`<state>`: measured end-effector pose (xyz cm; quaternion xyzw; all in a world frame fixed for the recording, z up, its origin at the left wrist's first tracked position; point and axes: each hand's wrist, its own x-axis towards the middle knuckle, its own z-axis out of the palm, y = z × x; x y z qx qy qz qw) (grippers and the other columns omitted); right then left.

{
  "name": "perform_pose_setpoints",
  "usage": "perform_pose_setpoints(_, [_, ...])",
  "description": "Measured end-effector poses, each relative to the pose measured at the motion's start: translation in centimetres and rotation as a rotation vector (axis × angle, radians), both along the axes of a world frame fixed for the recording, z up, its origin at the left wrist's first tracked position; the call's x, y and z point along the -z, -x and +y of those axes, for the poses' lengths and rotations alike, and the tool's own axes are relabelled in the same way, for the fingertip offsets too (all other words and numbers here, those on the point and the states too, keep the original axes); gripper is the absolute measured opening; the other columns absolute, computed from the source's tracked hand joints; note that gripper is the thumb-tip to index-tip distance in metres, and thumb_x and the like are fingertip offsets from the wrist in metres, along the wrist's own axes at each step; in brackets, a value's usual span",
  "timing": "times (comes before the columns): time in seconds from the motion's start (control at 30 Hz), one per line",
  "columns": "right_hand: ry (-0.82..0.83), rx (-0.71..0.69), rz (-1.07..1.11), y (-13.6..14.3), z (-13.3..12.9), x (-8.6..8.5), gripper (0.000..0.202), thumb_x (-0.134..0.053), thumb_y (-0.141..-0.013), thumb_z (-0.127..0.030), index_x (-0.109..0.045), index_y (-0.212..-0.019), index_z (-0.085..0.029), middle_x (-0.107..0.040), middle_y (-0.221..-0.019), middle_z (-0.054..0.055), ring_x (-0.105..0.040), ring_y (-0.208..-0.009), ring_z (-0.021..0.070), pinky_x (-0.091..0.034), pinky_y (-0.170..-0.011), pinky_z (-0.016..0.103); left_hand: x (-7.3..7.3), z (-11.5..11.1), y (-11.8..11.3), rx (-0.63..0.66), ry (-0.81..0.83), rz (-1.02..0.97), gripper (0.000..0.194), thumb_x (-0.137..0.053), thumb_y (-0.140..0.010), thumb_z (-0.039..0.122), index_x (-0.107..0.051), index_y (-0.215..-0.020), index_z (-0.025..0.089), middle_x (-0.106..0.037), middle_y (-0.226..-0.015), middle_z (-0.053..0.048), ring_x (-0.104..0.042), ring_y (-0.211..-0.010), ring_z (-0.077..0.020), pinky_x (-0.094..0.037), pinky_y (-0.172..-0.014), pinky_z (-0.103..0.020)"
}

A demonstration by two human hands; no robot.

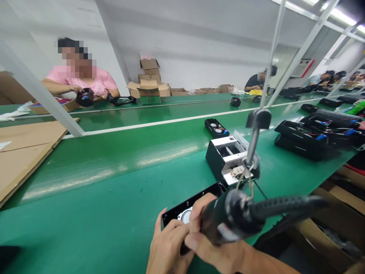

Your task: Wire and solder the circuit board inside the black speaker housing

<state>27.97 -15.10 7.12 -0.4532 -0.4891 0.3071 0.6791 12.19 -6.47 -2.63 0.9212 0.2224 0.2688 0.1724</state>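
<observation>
My right hand (209, 243) grips a black electric screwdriver (228, 219) that hangs from an overhead cable by a hook and trails a thick black cord to the right. Its tip points down at a flat black speaker housing (182, 209) with a round silver driver inside, lying at the near edge of the green belt. My left hand (168, 243) rests on that housing's near side, fingers curled by the tool's tip. The tip itself is hidden behind my hands.
A black-and-white screw feeder box (225, 156) stands just beyond the housing. More black housings (308, 139) with wiring lie at right, one small tray (216, 127) farther back. Flat cardboard (25, 148) covers the left. A person in pink (82, 85) works across the belt; others sit far right.
</observation>
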Motion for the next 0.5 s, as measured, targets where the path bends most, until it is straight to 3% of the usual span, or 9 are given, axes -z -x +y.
perform_pose_setpoints(0.1, [-0.211,-0.035,0.224,-2.1,-1.1,-2.2,0.019,-0.070,-0.103,-0.034,-0.059,-0.118,-0.032,-0.048,-0.063,-0.010,-0.042,-0.048,0.0091,-0.038,-0.047,0.021,0.1,1.7,2.7,0.026,-0.046,0.059,0.049,-0.074,-0.072,0.015,-0.068,-0.117,0.032,-0.073,-0.084,0.007,-0.074,-0.082,-0.0203,-0.032,-0.130,-0.071])
perform_pose_setpoints(0.17, [-0.287,0.140,0.307,-4.6,-2.2,-3.4,0.009,-0.065,-0.107,-0.031,-0.062,-0.115,-0.031,-0.041,-0.058,-0.011,-0.038,-0.046,0.0084,-0.039,-0.048,0.021,0.1,3.3,5.2,0.048,-0.139,0.096,0.056,-0.078,-0.070,0.016,-0.066,-0.123,0.032,-0.074,-0.087,0.006,-0.073,-0.085,-0.0217,-0.035,-0.128,-0.068])
perform_pose_setpoints(0.23, [-0.273,0.354,0.301,-7.1,-3.2,-3.3,0.014,-0.069,-0.103,-0.025,-0.065,-0.116,-0.028,-0.047,-0.059,-0.010,-0.042,-0.045,0.0079,-0.042,-0.050,0.023,-0.3,4.6,7.2,0.095,-0.279,0.103,0.053,-0.079,-0.077,0.025,-0.065,-0.128,0.031,-0.077,-0.100,0.002,-0.074,-0.095,-0.0238,-0.039,-0.126,-0.060])
perform_pose_setpoints(0.3, [-0.162,0.512,0.243,-9.2,-3.7,-1.9,0.019,-0.075,-0.099,-0.024,-0.065,-0.115,-0.027,-0.053,-0.059,-0.009,-0.048,-0.047,0.0093,-0.044,-0.051,0.024,-1.2,5.3,7.9,0.132,-0.423,0.074,0.047,-0.075,-0.089,0.042,-0.066,-0.133,0.029,-0.077,-0.116,-0.003,-0.073,-0.108,-0.0250,-0.036,-0.129,-0.053])
perform_pose_setpoints(0.37, [-0.017,0.598,0.145,-10.2,-3.7,0.2,0.024,-0.081,-0.096,-0.027,-0.065,-0.114,-0.025,-0.057,-0.060,-0.009,-0.052,-0.048,0.0109,-0.046,-0.052,0.026,-2.4,5.1,7.0,0.164,-0.511,0.045,0.046,-0.069,-0.097,0.057,-0.068,-0.132,0.027,-0.078,-0.119,-0.003,-0.073,-0.114,-0.0241,-0.024,-0.136,-0.048])
perform_pose_setpoints(0.43, [0.083,0.600,0.064,-10.3,-3.4,2.2,0.027,-0.083,-0.096,-0.031,-0.064,-0.115,-0.024,-0.058,-0.061,-0.008,-0.053,-0.049,0.0116,-0.047,-0.053,0.028,-3.4,4.1,5.2,0.194,-0.531,0.051,0.046,-0.070,-0.097,0.063,-0.070,-0.125,0.027,-0.080,-0.110,0.002,-0.074,-0.113,-0.0228,-0.011,-0.140,-0.045])
perform_pose_setpoints(0.5, [0.113,0.569,0.038,-9.9,-3.2,3.4,0.028,-0.081,-0.097,-0.034,-0.063,-0.117,-0.024,-0.058,-0.062,-0.009,-0.052,-0.049,0.0118,-0.047,-0.053,0.029,-3.9,2.7,3.5,0.211,-0.522,0.078,0.040,-0.072,-0.097,0.062,-0.071,-0.117,0.027,-0.080,-0.100,0.008,-0.076,-0.107,-0.0218,-0.007,-0.140,-0.043])
